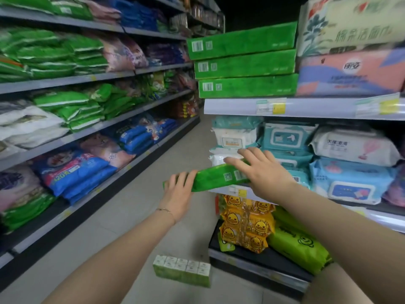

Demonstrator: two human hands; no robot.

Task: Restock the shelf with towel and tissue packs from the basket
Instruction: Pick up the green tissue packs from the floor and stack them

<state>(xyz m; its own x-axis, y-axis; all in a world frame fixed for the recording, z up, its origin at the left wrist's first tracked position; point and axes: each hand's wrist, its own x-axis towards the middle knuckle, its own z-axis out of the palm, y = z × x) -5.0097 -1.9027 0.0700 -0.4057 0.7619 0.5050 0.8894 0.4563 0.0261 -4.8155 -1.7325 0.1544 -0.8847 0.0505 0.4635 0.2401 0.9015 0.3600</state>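
Note:
A flat green tissue pack (215, 177) hangs level in front of the right-hand shelf (317, 109), at the height of the wet-wipe row. My left hand (178, 194) grips its near left end, fingers curled over the top. My right hand (262, 170) lies on its right end with fingers spread and fairly straight, partly covering it. Three matching green packs (243, 60) are stacked on the shelf board above. No basket is in view.
White and teal wet-wipe packs (287, 137) fill the shelf row behind the hands. Yellow duck-print packs (247, 222) and green bags sit on the bottom board. A green multi-pack of small tissues (183, 270) stands on the aisle floor. Long shelves of bagged goods (72, 119) line the left.

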